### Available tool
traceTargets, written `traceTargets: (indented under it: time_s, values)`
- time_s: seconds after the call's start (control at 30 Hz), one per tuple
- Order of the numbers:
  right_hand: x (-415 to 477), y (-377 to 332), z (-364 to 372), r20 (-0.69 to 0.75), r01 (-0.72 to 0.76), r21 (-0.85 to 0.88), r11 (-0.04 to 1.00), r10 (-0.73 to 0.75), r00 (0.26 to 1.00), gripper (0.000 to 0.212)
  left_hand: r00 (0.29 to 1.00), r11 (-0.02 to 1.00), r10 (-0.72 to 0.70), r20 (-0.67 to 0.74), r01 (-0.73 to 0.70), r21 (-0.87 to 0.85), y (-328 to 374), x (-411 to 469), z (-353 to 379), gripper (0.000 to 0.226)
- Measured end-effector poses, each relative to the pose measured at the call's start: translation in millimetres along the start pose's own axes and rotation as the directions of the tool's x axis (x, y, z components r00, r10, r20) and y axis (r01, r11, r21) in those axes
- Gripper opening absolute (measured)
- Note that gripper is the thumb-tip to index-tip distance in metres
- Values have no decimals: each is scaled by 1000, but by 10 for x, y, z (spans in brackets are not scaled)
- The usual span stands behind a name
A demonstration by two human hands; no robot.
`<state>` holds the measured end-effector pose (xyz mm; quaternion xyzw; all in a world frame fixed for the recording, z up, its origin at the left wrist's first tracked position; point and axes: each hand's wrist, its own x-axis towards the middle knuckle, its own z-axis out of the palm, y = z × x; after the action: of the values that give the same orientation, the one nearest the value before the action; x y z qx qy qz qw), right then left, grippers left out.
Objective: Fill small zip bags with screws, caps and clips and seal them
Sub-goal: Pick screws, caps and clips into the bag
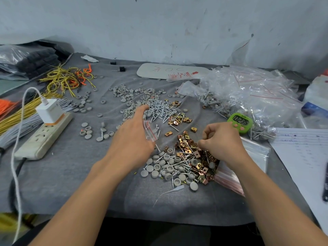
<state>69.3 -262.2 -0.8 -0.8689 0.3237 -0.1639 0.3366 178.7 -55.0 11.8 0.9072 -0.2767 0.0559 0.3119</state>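
My left hand (132, 134) holds a small clear zip bag (150, 130) with a red seal line, its fingers reaching out over the grey caps (130, 112) beside the silver screw pile (160, 109). My right hand (221, 141) is curled with its fingertips down in the pile of copper-coloured clips (188, 150); what it pinches is hidden. A mixed heap of grey caps, screws and clips (175, 170) lies in front of both hands. A stack of empty zip bags (230, 180) lies under my right forearm.
A heap of filled clear bags (248, 93) sits at the back right, with a green timer (240, 122) before it. A power strip with a white charger (48, 126) and wire bundles (67, 79) lie left. Paper sheets (305, 157) lie at the right edge.
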Motion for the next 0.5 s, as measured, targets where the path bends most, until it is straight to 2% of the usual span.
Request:
traceTargets:
  time_s: [0.07,0.17,0.27,0.37,0.43,0.5]
  values:
    - [23,20,1,13,-3,-31,1000,4,1000,27,1000,1000,-6,3,6,5,4,-1,-1,81]
    - [39,56,-25,-43,-37,0,999,37,998,26,1000,1000,-7,23,6,10,8,2,-2,84]
    - [42,69,-52,-38,-132,211,968,143,989,20,999,1000,-10,39,9,24,0,6,-2,92]
    - [76,65,-103,73,-293,464,836,293,953,18,999,999,-10,49,9,31,-8,3,4,95]
    - [85,45,-124,173,-355,593,723,316,933,11,998,999,1,60,-3,34,-7,4,17,92]
    - [61,32,-127,238,-368,674,641,283,929,31,998,999,11,65,-14,45,-4,14,40,86]
